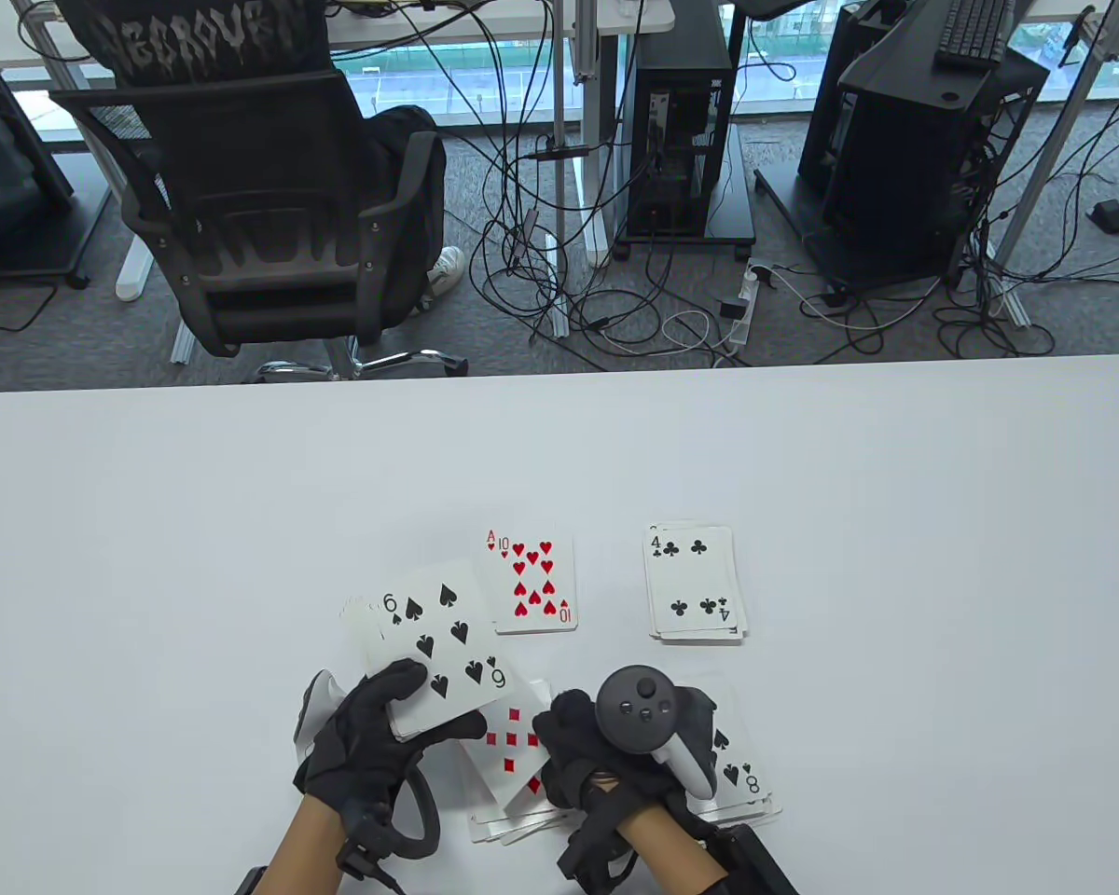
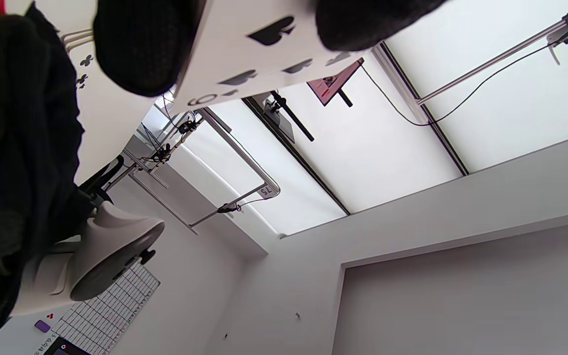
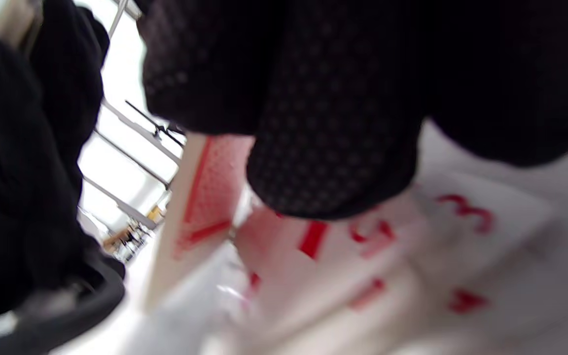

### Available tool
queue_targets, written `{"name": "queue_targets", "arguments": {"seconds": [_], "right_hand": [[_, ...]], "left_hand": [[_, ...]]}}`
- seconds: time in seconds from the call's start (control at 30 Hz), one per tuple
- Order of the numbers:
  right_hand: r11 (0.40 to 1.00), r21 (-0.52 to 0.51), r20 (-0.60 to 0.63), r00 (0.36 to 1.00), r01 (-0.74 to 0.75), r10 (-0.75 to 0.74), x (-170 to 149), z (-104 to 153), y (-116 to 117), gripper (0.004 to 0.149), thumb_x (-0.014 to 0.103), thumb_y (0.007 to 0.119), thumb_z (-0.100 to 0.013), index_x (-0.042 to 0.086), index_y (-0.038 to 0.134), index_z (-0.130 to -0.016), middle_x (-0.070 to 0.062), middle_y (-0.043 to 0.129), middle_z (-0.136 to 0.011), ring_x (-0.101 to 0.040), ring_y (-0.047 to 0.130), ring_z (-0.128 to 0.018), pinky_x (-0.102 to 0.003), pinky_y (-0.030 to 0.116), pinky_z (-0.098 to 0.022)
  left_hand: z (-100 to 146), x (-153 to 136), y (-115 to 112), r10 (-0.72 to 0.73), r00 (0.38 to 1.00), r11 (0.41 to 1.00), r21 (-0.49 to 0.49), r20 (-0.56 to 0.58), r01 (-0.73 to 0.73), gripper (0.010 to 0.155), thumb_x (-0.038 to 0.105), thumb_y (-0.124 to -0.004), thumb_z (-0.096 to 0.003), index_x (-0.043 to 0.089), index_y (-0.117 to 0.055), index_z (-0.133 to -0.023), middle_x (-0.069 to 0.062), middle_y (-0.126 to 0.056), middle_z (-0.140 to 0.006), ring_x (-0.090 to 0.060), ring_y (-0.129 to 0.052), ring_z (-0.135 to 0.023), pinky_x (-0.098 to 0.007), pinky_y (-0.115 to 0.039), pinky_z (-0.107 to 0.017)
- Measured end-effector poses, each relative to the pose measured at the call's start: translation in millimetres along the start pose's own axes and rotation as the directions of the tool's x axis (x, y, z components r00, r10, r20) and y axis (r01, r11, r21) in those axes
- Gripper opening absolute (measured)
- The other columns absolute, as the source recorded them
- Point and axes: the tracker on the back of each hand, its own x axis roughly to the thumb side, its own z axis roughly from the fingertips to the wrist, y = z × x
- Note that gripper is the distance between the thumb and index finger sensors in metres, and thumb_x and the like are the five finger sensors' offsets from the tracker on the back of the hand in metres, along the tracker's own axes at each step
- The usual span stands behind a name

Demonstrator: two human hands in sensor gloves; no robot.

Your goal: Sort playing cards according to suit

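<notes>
My left hand (image 1: 373, 736) grips a fanned deck with the six of spades (image 1: 438, 643) face up on top. From below, the left wrist view shows that card (image 2: 264, 49) between my thumb and fingers (image 2: 141, 44). My right hand (image 1: 573, 746) is bent down over the diamonds pile (image 1: 508, 755), fingertips (image 3: 333, 148) on its top card (image 3: 363, 236); the view is blurred. Hearts pile, ten on top (image 1: 533, 583). Clubs pile, four on top (image 1: 695, 583). Spades pile, eight on top (image 1: 741, 764), lies partly under my right hand.
The white table (image 1: 895, 559) runs wide to both sides and behind the piles. Beyond its far edge stand an office chair (image 1: 261, 233), computer towers (image 1: 681, 130) and floor cables. The held deck's red backs (image 3: 205, 197) show beside my right fingers.
</notes>
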Motion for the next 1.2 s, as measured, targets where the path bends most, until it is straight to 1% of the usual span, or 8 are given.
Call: {"name": "queue_targets", "arguments": {"seconds": [0.2, 0.47, 0.57, 0.67, 0.77, 0.97, 1.13, 1.2], "right_hand": [[0.928, 0.144, -0.029, 0.936, -0.343, 0.350, 9, 1, 20, 0.059, 0.019, 0.064, -0.055, -0.027, 0.047, -0.088, -0.004, 0.093, -0.028, -0.022, 0.100, -0.015, -0.040, 0.089, -0.012], [0.813, 0.207, 0.007, 0.832, -0.544, 0.555, 18, 3, 35, 0.060, 0.020, 0.065, -0.056, -0.025, 0.045, -0.090, -0.001, 0.091, -0.025, -0.017, 0.097, -0.012, -0.040, 0.088, -0.011], [0.800, 0.211, 0.010, 0.820, -0.562, 0.573, 20, 2, 37, 0.060, 0.021, 0.065, -0.056, -0.025, 0.045, -0.090, -0.002, 0.091, -0.025, -0.018, 0.097, -0.012, -0.041, 0.088, -0.012], [0.816, 0.234, -0.002, 0.839, -0.529, 0.544, 18, 2, 32, 0.062, 0.023, 0.066, -0.056, -0.024, 0.045, -0.091, -0.004, 0.092, -0.027, -0.021, 0.098, -0.014, -0.043, 0.088, -0.013], [0.872, 0.221, -0.024, 0.892, -0.436, 0.452, 16, 2, 19, 0.064, 0.027, 0.065, -0.057, -0.024, 0.047, -0.091, -0.006, 0.092, -0.029, -0.023, 0.097, -0.016, -0.044, 0.087, -0.015], [0.973, -0.061, 0.084, 0.970, -0.223, 0.228, 19, 4, -19, 0.061, 0.028, 0.064, -0.056, -0.023, 0.054, -0.088, -0.010, 0.092, -0.036, -0.028, 0.098, -0.024, -0.048, 0.086, -0.021], [0.980, -0.197, 0.209, 0.978, 0.025, 0.017, 21, 9, -36, 0.059, 0.028, 0.063, -0.057, -0.023, 0.058, -0.086, -0.014, 0.092, -0.046, -0.034, 0.097, -0.035, -0.052, 0.084, -0.029], [0.976, -0.211, 0.230, 0.973, 0.058, -0.008, 21, 10, -38, 0.059, 0.029, 0.062, -0.057, -0.022, 0.058, -0.087, -0.015, 0.091, -0.050, -0.035, 0.096, -0.039, -0.052, 0.084, -0.031]], "left_hand": [[0, 0, -1, -0.001, 1.000, 1.000, 0.002, -0.008, 0.001, 0.052, 0.041, -0.064, -0.0640, 0.032, -0.039, -0.108, 0.000, -0.053, -0.114, -0.032, -0.072, -0.102, -0.046, -0.079, -0.061], [0, 0, -1, -0.001, 1.000, 1.000, 0.002, -0.009, 0.001, 0.052, 0.041, -0.064, -0.0639, 0.032, -0.039, -0.108, 0.000, -0.053, -0.114, -0.032, -0.072, -0.102, -0.046, -0.079, -0.061], [0, 0, -1, -0.001, 1.000, 1.000, 0.002, -0.009, 0.001, 0.052, 0.041, -0.064, -0.0639, 0.032, -0.039, -0.108, 0.000, -0.053, -0.114, -0.032, -0.072, -0.102, -0.046, -0.079, -0.061], [1, 0, -1, -0.003, 1.000, 1.000, 0.001, -0.021, 0.003, 0.052, 0.041, -0.064, -0.0639, 0.031, -0.039, -0.108, 0.000, -0.053, -0.114, -0.032, -0.072, -0.101, -0.046, -0.079, -0.061], [1, -1, -1, -0.006, 1.000, 1.000, 0.000, -0.028, 0.006, 0.052, 0.041, -0.064, -0.0639, 0.032, -0.039, -0.108, 0.000, -0.053, -0.114, -0.032, -0.072, -0.101, -0.046, -0.079, -0.061], [1, -4, -2, -0.019, 0.998, 1.000, -0.010, -0.054, 0.019, 0.052, 0.041, -0.064, -0.0638, 0.032, -0.039, -0.108, 0.000, -0.053, -0.114, -0.032, -0.072, -0.101, -0.046, -0.079, -0.061], [0, -10, -3, -0.034, 0.996, 0.999, -0.021, -0.084, 0.033, 0.052, 0.041, -0.064, -0.0639, 0.031, -0.039, -0.108, 0.000, -0.053, -0.114, -0.032, -0.072, -0.101, -0.047, -0.079, -0.061], [0, -11, -4, -0.015, 0.996, 1.000, -0.027, -0.083, 0.013, 0.052, 0.042, -0.064, -0.0640, 0.031, -0.039, -0.108, -0.001, -0.054, -0.114, -0.032, -0.072, -0.101, -0.047, -0.079, -0.061]]}}
